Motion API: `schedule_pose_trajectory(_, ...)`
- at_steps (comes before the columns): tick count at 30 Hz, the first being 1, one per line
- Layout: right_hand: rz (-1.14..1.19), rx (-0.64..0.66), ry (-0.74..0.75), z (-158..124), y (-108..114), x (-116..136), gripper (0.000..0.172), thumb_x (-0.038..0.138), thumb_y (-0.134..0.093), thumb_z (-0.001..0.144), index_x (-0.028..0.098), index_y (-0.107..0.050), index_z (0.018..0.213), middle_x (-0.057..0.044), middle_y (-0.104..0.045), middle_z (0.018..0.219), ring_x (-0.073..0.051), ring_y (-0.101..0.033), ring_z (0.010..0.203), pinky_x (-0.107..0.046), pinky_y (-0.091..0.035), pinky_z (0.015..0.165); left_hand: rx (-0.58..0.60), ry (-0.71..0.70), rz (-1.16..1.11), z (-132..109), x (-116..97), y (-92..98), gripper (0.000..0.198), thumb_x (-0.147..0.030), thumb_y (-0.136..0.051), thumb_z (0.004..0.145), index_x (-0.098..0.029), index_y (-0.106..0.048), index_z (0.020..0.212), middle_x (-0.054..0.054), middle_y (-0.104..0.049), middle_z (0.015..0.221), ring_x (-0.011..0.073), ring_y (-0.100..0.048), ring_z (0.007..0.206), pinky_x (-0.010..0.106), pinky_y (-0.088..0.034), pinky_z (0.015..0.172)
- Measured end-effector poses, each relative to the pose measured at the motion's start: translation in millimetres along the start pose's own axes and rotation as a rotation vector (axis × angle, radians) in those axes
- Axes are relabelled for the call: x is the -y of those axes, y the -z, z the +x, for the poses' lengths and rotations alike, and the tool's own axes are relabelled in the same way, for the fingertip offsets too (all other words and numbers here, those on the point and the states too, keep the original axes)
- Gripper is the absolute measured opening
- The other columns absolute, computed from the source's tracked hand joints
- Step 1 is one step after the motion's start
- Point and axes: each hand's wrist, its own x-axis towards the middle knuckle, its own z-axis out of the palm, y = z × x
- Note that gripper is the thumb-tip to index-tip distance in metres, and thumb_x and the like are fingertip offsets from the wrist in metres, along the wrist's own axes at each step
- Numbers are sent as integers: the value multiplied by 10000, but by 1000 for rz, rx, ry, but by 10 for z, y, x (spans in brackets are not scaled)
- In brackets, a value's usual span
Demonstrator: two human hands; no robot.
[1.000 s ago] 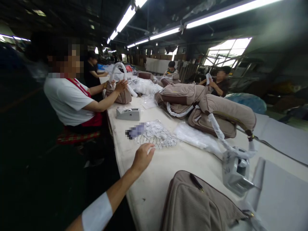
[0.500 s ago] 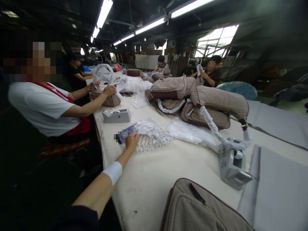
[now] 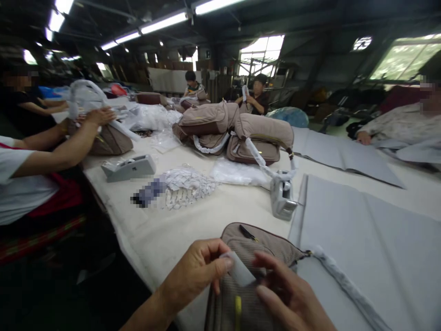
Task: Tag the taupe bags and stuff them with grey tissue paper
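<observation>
A small translucent white strip (image 3: 242,272) was held by the left hand (image 3: 198,270), pinched at its upper-left end between thumb and index finger. The right hand (image 3: 289,294) was held just right of the strip, thumb and fingers parted; the strip's lower end was brought close to those fingertips, contact could not be told. Both hands were held over a taupe corduroy bag (image 3: 275,243), laid at the near edge of the white-topped table (image 3: 148,239), partly hidden by them. A black zipper pull (image 3: 247,232) was seen near the bag's far edge, a yellow tab (image 3: 238,307) on its near part. A plastic-wrapped strap (image 3: 347,280) was joined at the bag's right corner and laid across a grey sheet (image 3: 365,220). A tape dispenser (image 3: 280,204) was placed beyond the bag, left of the sheet; another grey dispenser (image 3: 134,169) was placed far left. Between them were seen a heap of strung tags (image 3: 189,181) and a clear plastic pile (image 3: 237,171). Taupe bags (image 3: 265,131) were stacked farther back. At left, a handbag (image 3: 112,140) was handled by a co-worker's hands (image 3: 99,116).
</observation>
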Motion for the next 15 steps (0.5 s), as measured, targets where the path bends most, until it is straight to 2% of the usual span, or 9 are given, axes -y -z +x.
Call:
schedule_pose_trajectory(1, 196, 120, -30, 5, -105, 71, 411, 582, -454, 852, 207, -613, 800, -15, -596, 630, -131, -562, 553, -228, -450, 493, 0, 4, -14, -47, 19, -99, 209, -321, -689, 752, -115, -654, 740, -19, -573, 620, 28, -462, 428, 144, -376, 415)
schedule_pose_trajectory(3, 499, 165, -153, -19, -342, 195, 449, 592, -479, 829, 168, -554, 703, 12, -535, 529, -81, -472, 429, -186, -364, 423, -80, 33, -170, -124, 83, -248, 228, -333, -745, 693, -133, -636, 708, -41, -543, 569, 32, -446, 439, 136, -367, 414)
schedule_pose_trajectory(5, 631, 124, -234, -93, -532, 286, 463, 606, -488, 816, 158, -554, 717, 30, -500, 478, -62, -425, 372, -166, -316, 389, -206, 110, -400, -182, 159, -347, 259, -333, -795, 623, -160, -621, 707, -51, -557, 565, 45, -472, 457, 140, -392, 431)
schedule_pose_trajectory(7, 615, 92, -209, -175, -579, 334, 458, 589, -462, 837, 160, -596, 751, 27, -505, 450, -78, -451, 365, -170, -337, 385, -308, 194, -550, -224, 220, -407, 287, -311, -824, 574, -177, -631, 739, -32, -625, 628, 80, -558, 536, 166, -460, 501)
schedule_pose_trajectory(9, 493, 11, -89, -198, -447, 322, 419, 532, -433, 868, 175, -647, 820, -11, -597, 528, -119, -549, 457, -201, -424, 454, -371, 211, -593, -240, 248, -429, 299, -298, -835, 556, -175, -649, 755, 3, -683, 710, 128, -630, 661, 209, -519, 625)
schedule_pose_trajectory(11, 290, -132, 19, -113, -180, 238, 350, 459, -441, 881, 196, -668, 926, -57, -687, 744, -162, -627, 643, -240, -481, 579, -388, 172, -577, -216, 242, -416, 302, -324, -828, 572, -168, -659, 767, 21, -698, 726, 156, -654, 711, 248, -536, 698)
schedule_pose_trajectory(13, 56, -234, 34, 76, 107, 97, 307, 404, -446, 887, 200, -661, 967, -79, -688, 913, -189, -628, 794, -265, -482, 666, -373, 123, -501, -151, 215, -376, 316, -377, -789, 630, -165, -661, 826, 17, -686, 706, 150, -647, 654, 244, -535, 625)
schedule_pose_trajectory(15, -136, -191, -17, 319, 303, -52, 342, 403, -405, 902, 183, -665, 860, -76, -675, 856, -193, -610, 783, -277, -460, 676, -350, 97, -393, -55, 188, -321, 347, -416, -741, 685, -161, -648, 900, -5, -652, 663, 94, -571, 499, 174, -437, 433)
